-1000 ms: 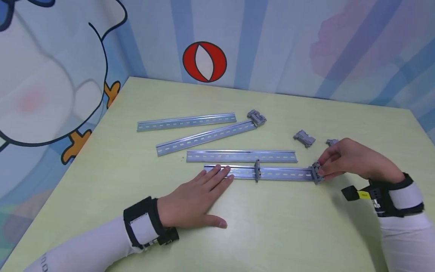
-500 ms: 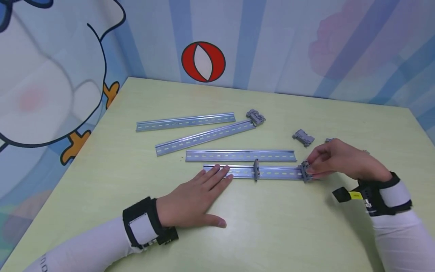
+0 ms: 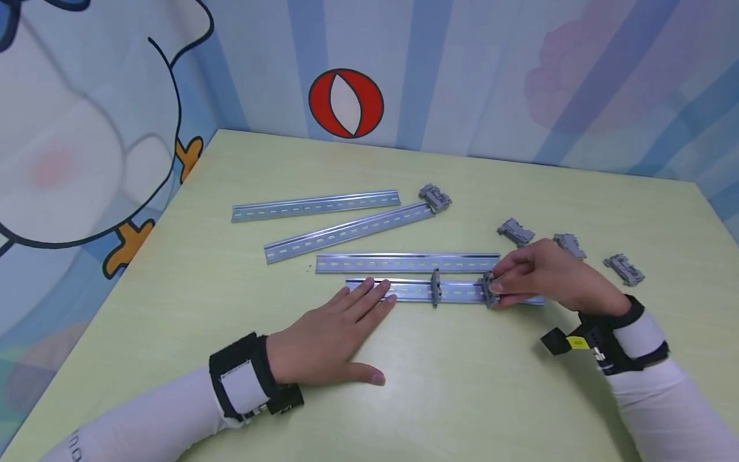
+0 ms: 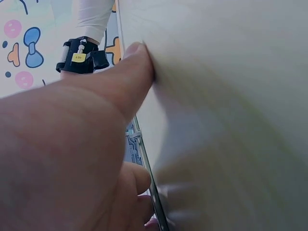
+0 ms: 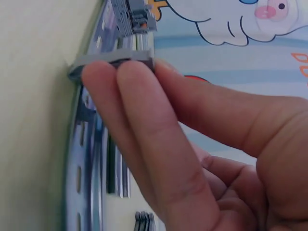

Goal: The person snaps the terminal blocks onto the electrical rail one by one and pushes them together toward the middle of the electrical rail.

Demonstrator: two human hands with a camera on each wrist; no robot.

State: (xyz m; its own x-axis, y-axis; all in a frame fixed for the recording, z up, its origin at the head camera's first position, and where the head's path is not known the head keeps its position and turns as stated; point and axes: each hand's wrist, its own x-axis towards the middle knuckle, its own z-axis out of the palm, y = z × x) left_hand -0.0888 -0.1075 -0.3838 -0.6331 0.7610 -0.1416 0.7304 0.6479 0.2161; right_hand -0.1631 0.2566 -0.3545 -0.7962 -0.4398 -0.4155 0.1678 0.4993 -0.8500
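Across the nearest slotted metal DIN rail (image 3: pixel 460 292) lies my left hand (image 3: pixel 326 343), its straight fingers resting on the left end and its thumb spread on the table. My right hand (image 3: pixel 548 277) pinches a small grey DIN rail end stop (image 3: pixel 489 290) between thumb and fingertips. This end stop straddles the same rail, right of the middle. In the right wrist view, two fingers cover part of the pinched end stop (image 5: pixel 108 58). Another grey end stop (image 3: pixel 435 287) stands upright across the rail, a short gap to the left.
Just behind lies a parallel rail (image 3: pixel 404 263). Two more rails, one slanted (image 3: pixel 349 233) and one farther back (image 3: pixel 314 206), lie behind it. A loose end stop (image 3: pixel 435 198) sits at the slanted rail's right end. Others (image 3: pixel 516 232) (image 3: pixel 624 269) lie to the right.
My right hand has slid the pinched end stop leftward along the rail from its right end toward the other end stop. The loose pieces behind that hand have come into view. My left hand stays put.
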